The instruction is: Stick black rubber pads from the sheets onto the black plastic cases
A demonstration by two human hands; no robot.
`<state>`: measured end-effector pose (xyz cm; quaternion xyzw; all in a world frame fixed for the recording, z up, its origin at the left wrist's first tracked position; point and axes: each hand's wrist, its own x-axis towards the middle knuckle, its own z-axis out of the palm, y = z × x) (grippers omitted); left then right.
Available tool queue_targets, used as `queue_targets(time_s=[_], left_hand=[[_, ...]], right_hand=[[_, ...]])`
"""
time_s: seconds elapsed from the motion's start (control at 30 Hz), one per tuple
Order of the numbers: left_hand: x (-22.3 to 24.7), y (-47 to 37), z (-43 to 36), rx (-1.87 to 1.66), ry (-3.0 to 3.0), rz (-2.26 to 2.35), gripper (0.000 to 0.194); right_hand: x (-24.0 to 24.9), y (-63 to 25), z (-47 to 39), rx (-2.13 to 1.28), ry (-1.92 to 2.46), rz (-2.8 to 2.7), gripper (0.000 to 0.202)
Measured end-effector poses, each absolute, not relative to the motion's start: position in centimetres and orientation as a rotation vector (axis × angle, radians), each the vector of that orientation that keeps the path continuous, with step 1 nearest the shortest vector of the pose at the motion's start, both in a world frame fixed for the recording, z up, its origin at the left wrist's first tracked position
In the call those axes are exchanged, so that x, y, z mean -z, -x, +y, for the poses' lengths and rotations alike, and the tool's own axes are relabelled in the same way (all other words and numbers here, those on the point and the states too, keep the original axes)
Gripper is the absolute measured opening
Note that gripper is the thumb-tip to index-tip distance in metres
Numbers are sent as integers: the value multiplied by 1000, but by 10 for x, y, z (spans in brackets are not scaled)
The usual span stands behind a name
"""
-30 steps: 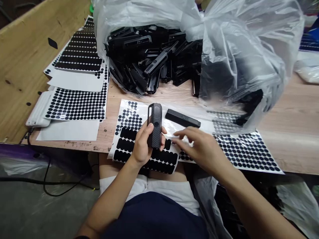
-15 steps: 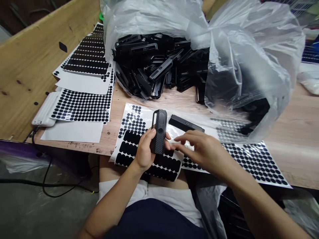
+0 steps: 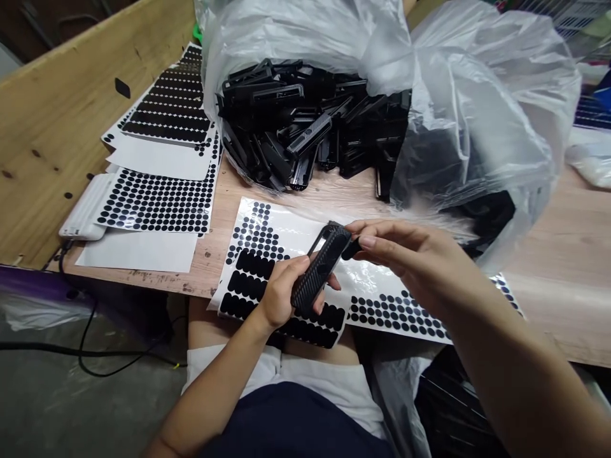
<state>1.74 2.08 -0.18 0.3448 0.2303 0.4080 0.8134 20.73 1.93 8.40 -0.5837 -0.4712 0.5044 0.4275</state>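
Note:
A black carbon-patterned case (image 3: pixel 317 270) is tilted in my left hand (image 3: pixel 282 289), whose fingers wrap round its lower end. My right hand (image 3: pixel 405 248) pinches a small black sticker (image 3: pixel 352 248) beside the upper right edge of the case. Under my hands lie a sheet with rows of large black stickers (image 3: pixel 243 283) and a sheet of small black dots (image 3: pixel 396 312). Whether another case lies behind my right hand cannot be seen.
A clear plastic bag (image 3: pixel 305 32) full of black cases (image 3: pixel 310 133) stands at the back. More sticker sheets (image 3: pixel 153 200) and a white device (image 3: pixel 86 210) lie at the left, beside a wooden board (image 3: pixel 62 121). A cable hangs at lower left.
The case has tilted to the right in my left hand. My right hand has moved up and right, and a black sticker now shows between its fingers. The case on the sheets is no longer visible.

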Motion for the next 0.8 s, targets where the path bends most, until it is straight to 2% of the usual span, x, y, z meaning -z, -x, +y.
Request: queue_targets(time_s=[0.17, 0.37, 0.8], left_hand=[[5, -15, 21, -832, -806, 476, 53], [7, -14, 22, -836, -758, 444, 48], [4, -13, 22, -811, -749, 464, 51]], right_hand=[[-80, -198, 23, -1228, 1470, -1247, 34], [-78, -197, 24, -1243, 1457, -1252, 31], [-79, -195, 23, -1104, 1517, -1308, 32]])
